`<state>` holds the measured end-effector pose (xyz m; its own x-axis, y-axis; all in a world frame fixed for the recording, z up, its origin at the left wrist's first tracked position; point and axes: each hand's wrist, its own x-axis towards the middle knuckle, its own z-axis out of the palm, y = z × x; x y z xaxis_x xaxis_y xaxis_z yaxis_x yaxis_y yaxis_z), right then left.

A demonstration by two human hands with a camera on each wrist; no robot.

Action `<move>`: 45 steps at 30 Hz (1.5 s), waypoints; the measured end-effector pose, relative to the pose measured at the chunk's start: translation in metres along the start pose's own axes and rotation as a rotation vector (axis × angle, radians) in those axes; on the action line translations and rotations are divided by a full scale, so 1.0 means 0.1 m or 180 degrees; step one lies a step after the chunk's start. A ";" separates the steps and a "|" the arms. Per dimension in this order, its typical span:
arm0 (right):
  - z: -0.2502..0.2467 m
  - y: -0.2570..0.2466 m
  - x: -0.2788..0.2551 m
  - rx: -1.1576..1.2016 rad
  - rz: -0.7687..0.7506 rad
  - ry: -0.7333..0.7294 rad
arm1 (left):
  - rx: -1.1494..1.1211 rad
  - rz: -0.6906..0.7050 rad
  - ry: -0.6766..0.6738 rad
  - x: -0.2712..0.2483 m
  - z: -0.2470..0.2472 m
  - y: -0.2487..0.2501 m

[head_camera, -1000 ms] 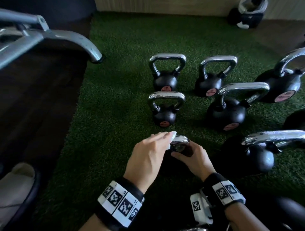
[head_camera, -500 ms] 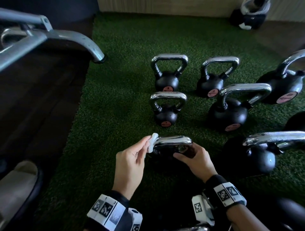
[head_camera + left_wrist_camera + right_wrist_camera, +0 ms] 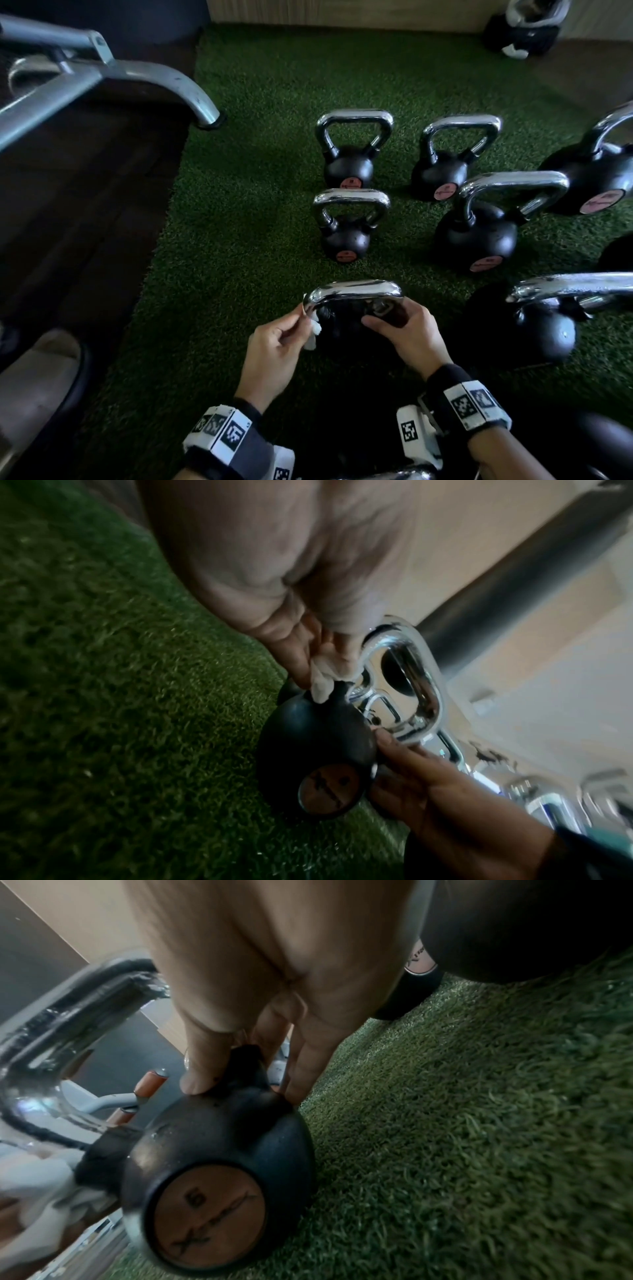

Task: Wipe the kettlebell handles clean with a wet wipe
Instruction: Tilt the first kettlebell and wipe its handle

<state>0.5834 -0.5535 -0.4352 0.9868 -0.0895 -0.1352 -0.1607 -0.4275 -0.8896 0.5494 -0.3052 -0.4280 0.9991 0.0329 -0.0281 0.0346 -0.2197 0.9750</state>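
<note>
- Our left hand [image 3: 274,346] pinches a crumpled white wet wipe [image 3: 313,329] between thumb and fingers, pressing it against the left bend of the shiny chrome handle [image 3: 354,291].
- That handle belongs to the small round black kettlebell [image 3: 219,1150], which sits on the green artificial turf [image 3: 222,240] between our hands.
- Our right hand [image 3: 407,329] curls around the kettlebell's right shoulder, thumb on the black body.
- More black chrome-handled kettlebells [image 3: 349,222] stand beyond and to the right.
</note>
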 end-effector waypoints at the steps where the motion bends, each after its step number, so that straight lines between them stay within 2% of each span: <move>1: 0.00 -0.01 0.00 -0.0024 -0.0005 0.0005 | -0.0028 -0.0015 -0.0098 -0.01 0.00 0.03; 5: -0.02 -0.08 -0.08 -0.0214 -0.0186 0.0040 | 0.0243 0.0091 0.0067 0.04 0.01 0.10; 8: -0.10 -0.05 -0.18 -0.0671 -0.0402 0.0072 | 0.0490 0.0214 0.0169 0.17 0.04 0.11; 11: -0.14 0.02 -0.30 -0.1062 -0.0797 -0.0005 | 0.0718 -0.0019 0.0184 0.41 0.14 0.16; 12: -0.14 0.04 -0.33 -0.1154 -0.1022 -0.0060 | 0.0789 -0.0078 0.0154 0.49 0.20 0.19; 14: -0.11 0.03 -0.36 -0.1274 -0.1478 -0.0259 | 0.0816 0.0097 -0.0010 0.61 0.32 0.29; 16: -0.09 0.03 -0.33 -0.1255 -0.1674 -0.0367 | 0.0685 0.0190 -0.0292 0.70 0.41 0.35; 17: -0.07 0.03 -0.30 -0.1191 -0.1673 -0.0299 | 0.0677 0.0095 -0.0458 0.75 0.40 0.35; 19: -0.03 0.00 -0.22 -0.0915 -0.1356 -0.0064 | 0.0675 -0.0207 -0.0808 0.82 0.34 0.33; 21: 0.01 -0.02 -0.12 -0.0693 -0.0765 -0.0143 | 0.0757 -0.0277 -0.1012 0.83 0.27 0.33; 24: 0.08 0.00 -0.01 -0.0685 -0.0244 -0.0723 | 0.0889 -0.0096 -0.0737 0.78 0.26 0.39; 26: 0.09 0.03 0.04 -0.0427 -0.0036 -0.0842 | 0.0784 -0.0103 -0.0615 0.80 0.33 0.41; 28: 0.08 0.06 0.07 -0.0348 0.0027 -0.0782 | 0.0697 -0.0066 -0.0459 0.82 0.38 0.49; 32: 0.10 0.12 0.07 -0.0298 0.0023 -0.0798 | 0.1021 0.0335 -0.0283 0.78 0.39 0.65; 36: 0.16 0.22 0.11 -0.0196 0.0050 -0.0653 | 0.1027 0.0198 -0.0427 0.88 0.34 0.67; 45: 0.13 0.20 0.10 -0.0157 0.0051 -0.0691 | 0.0675 0.0582 -0.0707 0.51 0.11 0.85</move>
<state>0.5898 -0.5510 -0.4605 0.9648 0.0967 -0.2447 -0.1720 -0.4715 -0.8649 0.6036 -0.3332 -0.3492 0.9697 -0.2333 0.0728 -0.1641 -0.4006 0.9014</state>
